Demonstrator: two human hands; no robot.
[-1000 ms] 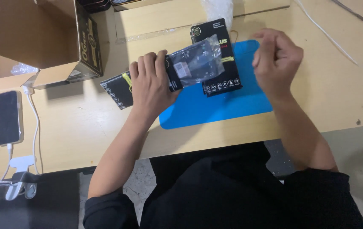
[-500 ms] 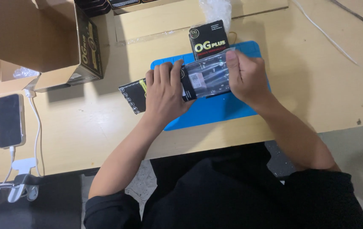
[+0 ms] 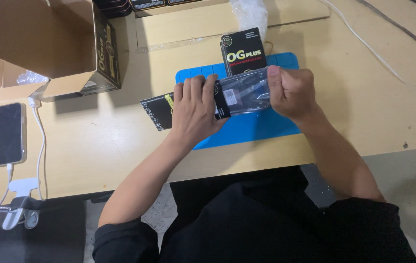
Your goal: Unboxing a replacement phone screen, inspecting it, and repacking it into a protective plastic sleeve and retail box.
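While hands grip sleeve (image 3: pixel 245 95), box (image 3: pixel 243 55) behind (upright), phone (image 3: pixel 8 133)

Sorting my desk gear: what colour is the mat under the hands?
The mat is bright blue, seen in the head view, the only view.

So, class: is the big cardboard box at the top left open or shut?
Open. The cardboard box has its flaps raised, and its bare brown inside shows.

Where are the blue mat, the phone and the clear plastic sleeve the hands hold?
Blue mat (image 3: pixel 261 129), head view, on its bare front part.
Phone (image 3: pixel 9 133), head view, on its dark screen.
Clear plastic sleeve (image 3: pixel 247 95), head view, on its middle between the hands.
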